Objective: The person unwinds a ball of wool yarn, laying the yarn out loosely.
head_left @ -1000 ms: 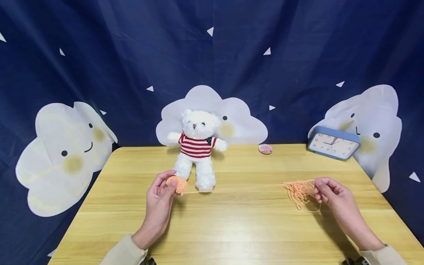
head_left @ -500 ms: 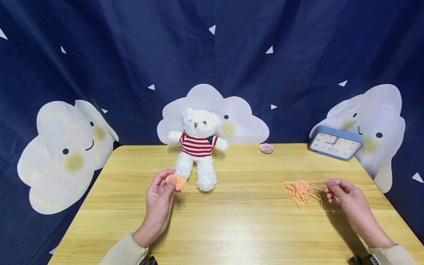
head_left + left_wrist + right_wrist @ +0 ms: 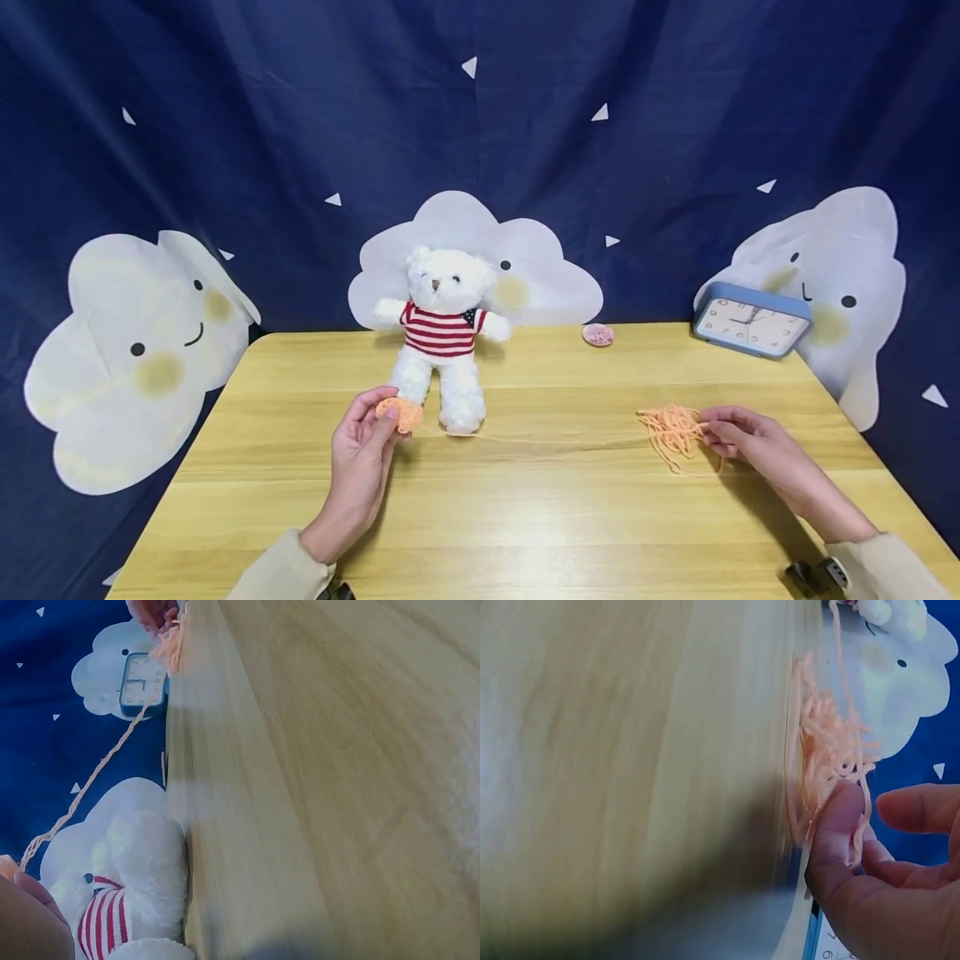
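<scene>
In the head view my left hand [image 3: 362, 462] pinches a small orange ball of yarn [image 3: 401, 414] between thumb and fingers, in front of the teddy bear's feet. A thin strand [image 3: 547, 440] of yarn runs from it, sagging a little, to a loose tangle of orange yarn [image 3: 673, 429] on the right. At the tangle's right edge is my right hand [image 3: 757, 454]. In the right wrist view its thumb and curled fingers hold yarn, while the index finger [image 3: 919, 808] stands apart from the thumb.
A white teddy bear [image 3: 442, 333] in a red-striped shirt sits at the back of the wooden table [image 3: 525, 517]. A small pink disc [image 3: 598, 335] lies near the back edge. At the back right stands a tilted blue clock [image 3: 752, 321], before a dark curtain [image 3: 637, 83].
My right hand first drew rightward from the tangle, then came back left to its edge. The strand between the hands sags more now. My left hand stays with the ball.
</scene>
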The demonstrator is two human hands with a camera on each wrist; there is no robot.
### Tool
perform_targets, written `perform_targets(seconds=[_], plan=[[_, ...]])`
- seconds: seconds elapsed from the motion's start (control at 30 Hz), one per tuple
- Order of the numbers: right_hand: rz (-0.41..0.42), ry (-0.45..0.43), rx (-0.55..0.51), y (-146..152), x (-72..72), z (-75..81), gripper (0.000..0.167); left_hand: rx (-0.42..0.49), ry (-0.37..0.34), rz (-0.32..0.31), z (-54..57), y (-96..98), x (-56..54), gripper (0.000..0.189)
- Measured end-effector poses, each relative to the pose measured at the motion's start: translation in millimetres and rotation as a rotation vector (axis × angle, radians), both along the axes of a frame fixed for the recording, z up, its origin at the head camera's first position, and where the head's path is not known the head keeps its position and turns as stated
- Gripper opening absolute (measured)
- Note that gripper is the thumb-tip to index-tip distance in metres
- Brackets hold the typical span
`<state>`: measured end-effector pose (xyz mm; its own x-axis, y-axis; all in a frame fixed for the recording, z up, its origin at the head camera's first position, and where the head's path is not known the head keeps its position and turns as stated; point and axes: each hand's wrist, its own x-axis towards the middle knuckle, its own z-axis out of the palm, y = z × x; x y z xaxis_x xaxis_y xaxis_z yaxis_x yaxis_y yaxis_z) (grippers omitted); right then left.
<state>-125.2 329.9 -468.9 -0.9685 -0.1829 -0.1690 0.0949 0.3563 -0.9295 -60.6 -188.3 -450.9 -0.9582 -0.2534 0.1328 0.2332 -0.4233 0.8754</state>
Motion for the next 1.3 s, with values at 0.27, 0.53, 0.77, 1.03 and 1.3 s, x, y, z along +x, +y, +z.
perform_targets(seconds=[0.27,0.53,0.77,1.03,1.3], plan=[[-0.087,0.084,0.143,-20,6.4,7.5,0.043,-0.003,-0.002,-0.001,1.3,0.5,-1.3,0.020],[-0.146,0.116,-0.034,-65,10.1,20.0,0.025,-0.011,-0.009,0.001,2.1,1.1,-0.6,0.020],[-0.046,0.053,-0.128,-103,11.5,21.6,0.032,-0.011,-0.004,-0.016,2.4,2.4,-0.8,0.020],[0.128,0.013,-0.189,-142,14.9,21.1,0.039,-0.008,0.003,-0.023,4.2,2.9,-0.5,0.019],[0.290,-0.016,-0.253,-180,18.7,18.6,0.043,0.004,0.019,-0.043,3.8,6.4,-0.7,0.019]])
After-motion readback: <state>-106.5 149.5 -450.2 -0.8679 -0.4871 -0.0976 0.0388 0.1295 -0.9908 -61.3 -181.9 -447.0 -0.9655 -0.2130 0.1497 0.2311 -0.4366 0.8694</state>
